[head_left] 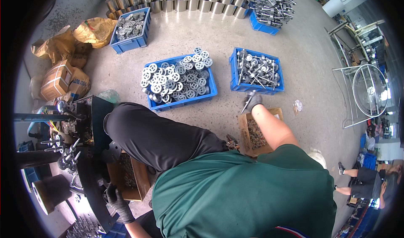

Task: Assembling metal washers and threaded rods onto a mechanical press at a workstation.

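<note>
Grasping a slim metal shaft piece (245,106) in the gloved right hand (255,101), just short of a blue crate (234,77) full of shafted metal parts (259,70), beside an open cardboard box (245,130) of small parts (255,135). Farther left on the floor (219,32), a bigger blue crate (189,101) heaped with slotted discs (191,79). Lowered beside the dark machine (94,196), the gloved left hand (120,205); impossible to tell whether holding anything.
</note>
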Tool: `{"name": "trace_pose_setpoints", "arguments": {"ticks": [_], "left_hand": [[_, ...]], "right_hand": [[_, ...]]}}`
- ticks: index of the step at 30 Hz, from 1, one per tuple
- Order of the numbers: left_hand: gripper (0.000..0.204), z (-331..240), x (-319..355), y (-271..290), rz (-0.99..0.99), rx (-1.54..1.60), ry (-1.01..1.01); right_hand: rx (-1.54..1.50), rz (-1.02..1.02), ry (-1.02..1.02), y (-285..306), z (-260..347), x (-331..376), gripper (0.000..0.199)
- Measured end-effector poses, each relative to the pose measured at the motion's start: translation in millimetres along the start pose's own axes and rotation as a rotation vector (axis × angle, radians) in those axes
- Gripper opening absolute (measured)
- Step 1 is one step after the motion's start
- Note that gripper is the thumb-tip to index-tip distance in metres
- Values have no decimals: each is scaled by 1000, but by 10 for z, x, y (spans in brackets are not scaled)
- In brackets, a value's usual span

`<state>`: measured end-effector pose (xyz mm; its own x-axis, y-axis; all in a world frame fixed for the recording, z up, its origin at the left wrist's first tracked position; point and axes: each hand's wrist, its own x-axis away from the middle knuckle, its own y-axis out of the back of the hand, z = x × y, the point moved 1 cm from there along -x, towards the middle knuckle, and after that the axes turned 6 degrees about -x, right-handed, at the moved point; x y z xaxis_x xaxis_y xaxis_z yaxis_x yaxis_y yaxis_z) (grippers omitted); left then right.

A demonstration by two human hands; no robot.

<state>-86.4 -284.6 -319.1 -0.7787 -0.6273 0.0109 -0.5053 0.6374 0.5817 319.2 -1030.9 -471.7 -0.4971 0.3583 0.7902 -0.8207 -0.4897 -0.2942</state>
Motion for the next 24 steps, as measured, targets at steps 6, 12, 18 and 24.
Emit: {"name": "trace_pose_setpoints", "arguments": {"ticks": [6, 12, 18, 24], "left_hand": [[35, 95, 8, -133, 103, 0, 8], [36, -119, -2, -197, 89, -74, -39], [35, -236, 129, 102, 20, -106, -68], [33, -805, 254, 259, -189, -80, -125]], "right_hand": [[-141, 47, 537, 103, 1561, -534, 41], [458, -121, 737, 215, 1652, -763, 25], [547, 110, 423, -556, -180, -293, 20], [685, 605, 534, -1699, -1138, 830, 10]]}}
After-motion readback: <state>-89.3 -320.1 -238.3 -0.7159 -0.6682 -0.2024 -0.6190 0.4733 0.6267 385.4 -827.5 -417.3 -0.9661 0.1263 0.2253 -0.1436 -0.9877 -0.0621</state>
